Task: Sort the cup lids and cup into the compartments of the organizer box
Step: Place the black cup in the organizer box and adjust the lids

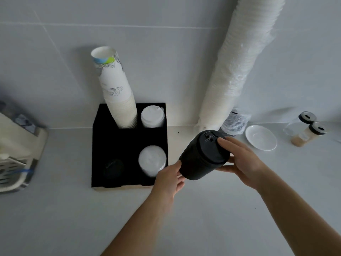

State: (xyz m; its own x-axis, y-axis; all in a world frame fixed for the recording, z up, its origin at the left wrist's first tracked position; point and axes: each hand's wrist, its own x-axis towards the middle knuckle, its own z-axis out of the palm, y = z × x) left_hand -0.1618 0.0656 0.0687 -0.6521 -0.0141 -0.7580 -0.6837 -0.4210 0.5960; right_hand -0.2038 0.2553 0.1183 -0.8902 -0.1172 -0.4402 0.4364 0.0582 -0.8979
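Observation:
A stack of black lids (202, 156) is held tilted in the air just right of the black organizer box (103, 145). My left hand (168, 179) grips its lower end and my right hand (241, 159) holds its top. In the box, a tall stack of white paper cups (115, 89) fills the back left compartment. White lids (152, 116) sit in the back right one. Clear lids (152, 160) fill the front right one, and a few black lids (113, 168) lie in the front left one.
A long sleeve of white cups in plastic (238, 71) leans against the wall at the right. Behind my right hand are a white saucer (261, 137) and two jars with black lids (306, 132). A machine (16, 152) stands at the left edge.

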